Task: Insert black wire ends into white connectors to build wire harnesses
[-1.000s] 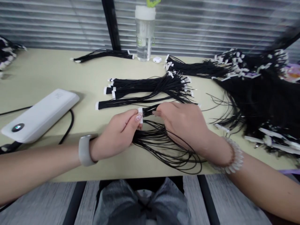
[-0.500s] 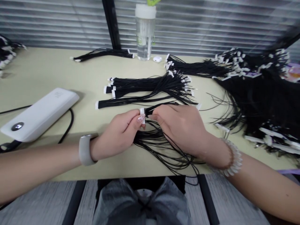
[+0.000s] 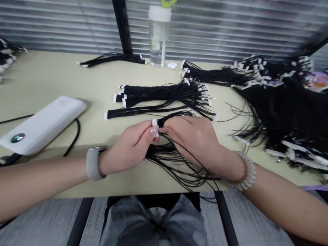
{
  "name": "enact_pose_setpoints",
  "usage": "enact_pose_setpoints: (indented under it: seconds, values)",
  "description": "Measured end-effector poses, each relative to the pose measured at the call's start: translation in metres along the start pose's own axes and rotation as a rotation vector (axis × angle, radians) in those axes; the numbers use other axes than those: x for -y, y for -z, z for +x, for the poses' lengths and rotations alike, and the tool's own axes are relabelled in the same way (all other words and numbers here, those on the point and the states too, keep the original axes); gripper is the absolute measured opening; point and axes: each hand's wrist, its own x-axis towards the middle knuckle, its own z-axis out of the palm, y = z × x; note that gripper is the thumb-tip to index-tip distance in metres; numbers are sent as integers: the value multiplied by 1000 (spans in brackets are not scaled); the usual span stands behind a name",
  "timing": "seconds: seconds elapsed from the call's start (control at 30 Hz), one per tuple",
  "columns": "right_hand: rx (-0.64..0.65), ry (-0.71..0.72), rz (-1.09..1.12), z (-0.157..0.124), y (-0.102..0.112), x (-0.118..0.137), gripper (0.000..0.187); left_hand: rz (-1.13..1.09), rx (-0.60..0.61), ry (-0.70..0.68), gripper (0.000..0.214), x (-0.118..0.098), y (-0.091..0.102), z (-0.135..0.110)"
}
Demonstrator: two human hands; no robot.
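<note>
Between the thumb and fingers of my left hand [image 3: 132, 145] is a white wire connector [image 3: 154, 123], held upright over the table's front part. Black wires [image 3: 164, 120] run from the connector towards the right, and more loose black wires [image 3: 174, 164] hang in loops below both hands. My right hand [image 3: 196, 141] is closed just right of the connector, its fingertips at the wires where they enter the housing. What exactly lies inside its curled fingers is partly hidden, but wires pass into and under it. Beyond the hands lies a finished-looking wire harness [image 3: 146, 111] with white end connectors.
Several bundled harnesses [image 3: 159, 92] lie mid-table. A large heap of black wires [image 3: 287, 109] covers the right side. A white power bank [image 3: 46, 124] with a black cable is at left. A water bottle [image 3: 159, 37] and a small white case [image 3: 172, 65] stand at the back.
My right hand has shifted slightly left, its fingertips now closer to the connector. The left hand keeps its hold almost unmoved.
</note>
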Motion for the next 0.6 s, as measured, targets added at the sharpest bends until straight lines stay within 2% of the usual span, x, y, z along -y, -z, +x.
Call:
enact_pose_setpoints:
  seconds: [0.07,0.2,0.37,0.43,0.6]
  values:
    - [4,20,14,2,4,-6,31,17,-27,4,33,-1,0,1]
    - [-116,73,-86,4,6,-28,25,15,-63,37,34,-3,0,1]
    - [-34,105,-251,7,-3,-54,65,-52,-19,65,35,-5,2,4]
    - [-50,109,-300,10,-6,-60,63,-94,12,71,34,-5,2,5]
    - [-220,207,-447,18,-13,-72,47,-162,-2,127,37,-2,2,8]
